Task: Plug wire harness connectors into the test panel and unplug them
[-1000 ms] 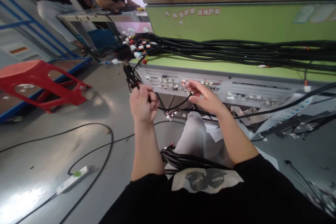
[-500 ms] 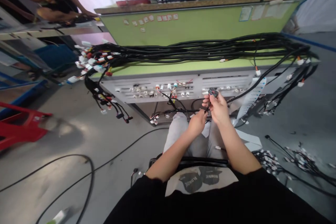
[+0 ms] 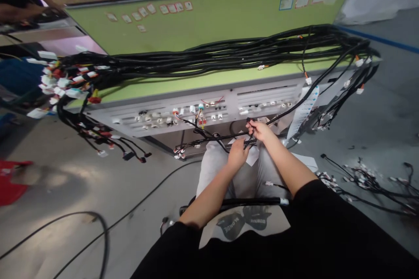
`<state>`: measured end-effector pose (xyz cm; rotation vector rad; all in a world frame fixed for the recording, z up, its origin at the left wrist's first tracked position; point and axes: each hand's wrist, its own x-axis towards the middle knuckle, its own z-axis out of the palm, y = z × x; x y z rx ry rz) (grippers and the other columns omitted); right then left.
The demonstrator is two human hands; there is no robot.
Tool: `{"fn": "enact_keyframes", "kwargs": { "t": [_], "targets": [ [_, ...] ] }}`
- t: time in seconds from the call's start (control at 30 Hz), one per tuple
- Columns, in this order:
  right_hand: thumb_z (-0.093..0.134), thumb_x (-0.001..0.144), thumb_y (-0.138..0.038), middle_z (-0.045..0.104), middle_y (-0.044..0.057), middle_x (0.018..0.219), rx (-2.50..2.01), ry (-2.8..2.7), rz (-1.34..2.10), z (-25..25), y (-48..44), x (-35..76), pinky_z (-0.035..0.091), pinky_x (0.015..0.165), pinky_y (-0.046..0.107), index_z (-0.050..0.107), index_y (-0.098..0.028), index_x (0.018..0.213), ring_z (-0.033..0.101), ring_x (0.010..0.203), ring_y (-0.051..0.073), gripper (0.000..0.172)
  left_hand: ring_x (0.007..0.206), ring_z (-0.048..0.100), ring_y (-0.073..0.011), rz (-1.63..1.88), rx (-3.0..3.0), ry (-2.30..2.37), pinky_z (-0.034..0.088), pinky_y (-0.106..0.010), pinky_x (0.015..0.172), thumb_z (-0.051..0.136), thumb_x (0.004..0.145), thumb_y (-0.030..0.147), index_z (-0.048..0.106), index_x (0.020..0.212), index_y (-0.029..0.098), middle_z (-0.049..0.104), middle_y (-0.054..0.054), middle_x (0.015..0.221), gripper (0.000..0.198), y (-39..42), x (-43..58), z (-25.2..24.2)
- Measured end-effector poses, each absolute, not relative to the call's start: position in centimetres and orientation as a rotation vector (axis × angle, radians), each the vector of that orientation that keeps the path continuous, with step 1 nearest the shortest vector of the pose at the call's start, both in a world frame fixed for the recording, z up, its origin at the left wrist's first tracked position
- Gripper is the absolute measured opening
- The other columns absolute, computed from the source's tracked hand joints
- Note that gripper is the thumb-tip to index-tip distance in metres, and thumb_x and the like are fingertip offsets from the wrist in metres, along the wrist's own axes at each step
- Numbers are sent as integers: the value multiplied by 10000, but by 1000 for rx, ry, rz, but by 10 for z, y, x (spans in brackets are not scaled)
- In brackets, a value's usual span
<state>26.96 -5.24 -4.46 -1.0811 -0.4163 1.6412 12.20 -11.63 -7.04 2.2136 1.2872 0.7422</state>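
My right hand (image 3: pixel 259 130) is closed with its fingers pinching a small black connector (image 3: pixel 249 119), just below the front panel. Lower and to the left, my left hand (image 3: pixel 238 152) is wrapped round the black cable (image 3: pixel 250 141) that runs down from the connector. Its fingertips are partly hidden. Above both hands is the grey-white panel (image 3: pixel 234 100) with rows of sockets. Two connectors with thin wires, an orange-white plug (image 3: pixel 176 111) and a teal-white plug (image 3: pixel 200 107), sit in it left of my hands.
A thick bundle of black cables (image 3: pixel 196 59) lies along the green bench top, ending in many white connectors (image 3: pixel 62 82) at the left. A label strip (image 3: pixel 303 113) hangs at the right. More harnesses (image 3: pixel 366 178) lie on the floor, and a red stool (image 3: pixel 15 181) stands left.
The view has shifted, with the bench lower and further left. My right hand has turned the black connector, so less of it shows. Both hands keep their hold.
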Motion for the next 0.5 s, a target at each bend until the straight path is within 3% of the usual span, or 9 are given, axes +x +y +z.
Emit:
{"fn": "enact_keyframes", "kwargs": {
  "t": [0.5],
  "targets": [
    [557, 779, -170, 487, -61, 453, -1144, -570, 1567, -52, -25, 254, 206, 321, 135, 465, -158, 693, 306, 329, 21, 126, 1000, 550, -246, 716, 2182, 1270, 433, -392, 881, 493, 762, 133, 541, 1054, 128, 594, -147, 1031, 297, -112, 120, -72]
  ]
}}
